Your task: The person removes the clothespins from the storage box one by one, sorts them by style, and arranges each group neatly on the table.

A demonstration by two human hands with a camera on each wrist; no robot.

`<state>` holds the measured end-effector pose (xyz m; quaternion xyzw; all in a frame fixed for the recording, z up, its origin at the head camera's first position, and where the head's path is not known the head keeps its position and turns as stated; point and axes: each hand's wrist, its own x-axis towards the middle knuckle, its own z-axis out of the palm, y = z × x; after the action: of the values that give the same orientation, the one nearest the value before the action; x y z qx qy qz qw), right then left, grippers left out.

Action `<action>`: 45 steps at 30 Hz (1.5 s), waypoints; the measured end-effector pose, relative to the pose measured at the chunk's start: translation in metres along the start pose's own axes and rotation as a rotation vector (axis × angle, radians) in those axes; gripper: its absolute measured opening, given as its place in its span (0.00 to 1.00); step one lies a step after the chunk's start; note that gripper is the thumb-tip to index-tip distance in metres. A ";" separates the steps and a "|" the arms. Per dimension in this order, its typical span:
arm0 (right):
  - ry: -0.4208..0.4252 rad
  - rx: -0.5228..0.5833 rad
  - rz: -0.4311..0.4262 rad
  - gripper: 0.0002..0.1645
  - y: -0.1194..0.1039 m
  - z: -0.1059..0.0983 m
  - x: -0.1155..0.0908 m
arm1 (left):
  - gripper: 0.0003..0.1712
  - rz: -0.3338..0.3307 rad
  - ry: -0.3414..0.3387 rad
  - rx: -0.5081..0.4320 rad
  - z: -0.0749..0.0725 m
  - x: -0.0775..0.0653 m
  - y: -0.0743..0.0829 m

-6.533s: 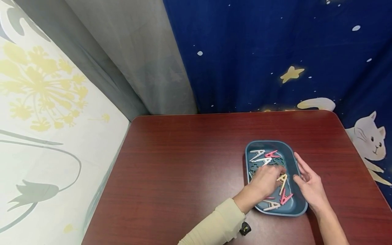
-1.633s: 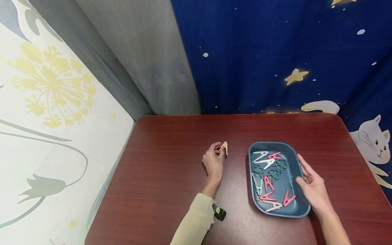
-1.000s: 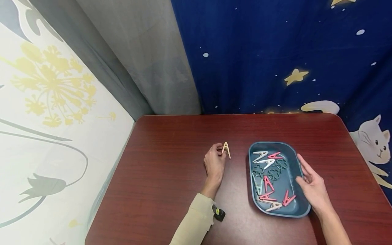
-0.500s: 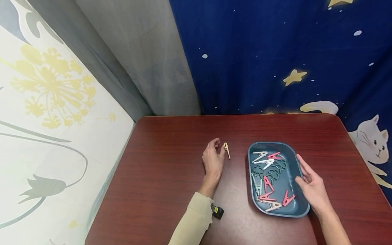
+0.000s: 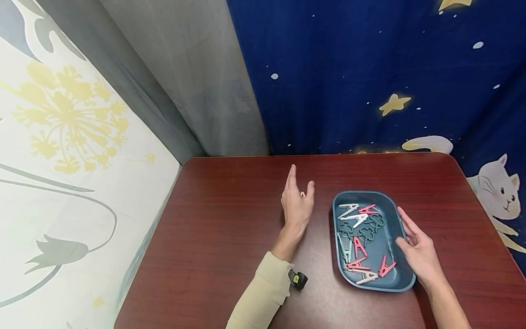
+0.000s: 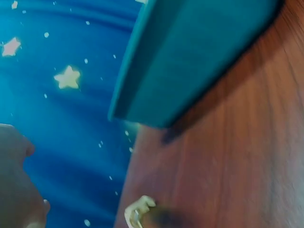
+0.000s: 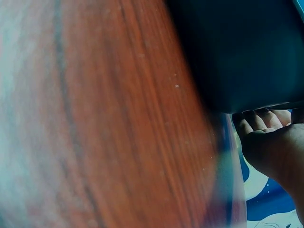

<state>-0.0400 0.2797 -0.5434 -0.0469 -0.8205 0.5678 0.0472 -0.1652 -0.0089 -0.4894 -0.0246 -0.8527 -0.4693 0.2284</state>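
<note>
Left hand [image 5: 297, 206]: released, holding nothing, index finger and thumb spread apart, pointing toward the far edge. Yellow clip [image 6: 137, 207] on the surface [image 5: 205, 237] just beside it; head view shows only a bit of the clip, between thumb and index finger, rest hidden. Left wrist view has clip and hand clearly apart. Tan sleeve [image 5: 260, 290] on left arm, black device [image 5: 300, 279] at the wrist.

Right hand [image 5: 420, 249]: grasping the right wall of the blue tray [image 5: 386, 240], thumb over the rim, other fingers along the outside. Right wrist view dark there, fingers partly hidden by the tray.

Tray is to the right of the yellow clip, well apart from it. Inside: 2 white clips [image 5: 358, 219] and 1 pink at far end, 3 dark green flower-shaped pieces [image 5: 366, 235] in far half, light blue clips [image 5: 347, 250] by left wall (count unclear), 3 more pink clips [image 5: 386, 266] in near half, 1 cream clip [image 5: 367, 277] at near end.

Behind: gray curtain [image 5: 197, 82], navy curtain [image 5: 328, 91] with stars and white cat print. Left: white panel [image 5: 135, 196], yellow flower print.
</note>
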 end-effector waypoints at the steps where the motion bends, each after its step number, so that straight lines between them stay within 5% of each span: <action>1: 0.000 -0.001 0.001 0.45 0.000 0.000 0.000 | 0.41 0.012 -0.002 -0.017 0.000 0.000 0.004; 9: 0.003 -0.004 -0.003 0.45 -0.001 -0.001 0.001 | 0.44 0.108 -0.025 -0.100 0.006 -0.007 0.030; 21: -0.004 -0.019 0.014 0.45 -0.001 -0.001 0.000 | 0.46 0.149 -0.109 -0.178 0.028 -0.031 0.054; 45: -0.003 0.019 0.005 0.45 0.004 -0.001 0.003 | 0.49 -0.016 -0.297 -0.121 0.066 -0.098 0.064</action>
<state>-0.0424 0.2824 -0.5465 -0.0477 -0.8148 0.5759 0.0452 -0.0856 0.0974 -0.5092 -0.1009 -0.8474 -0.5127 0.0941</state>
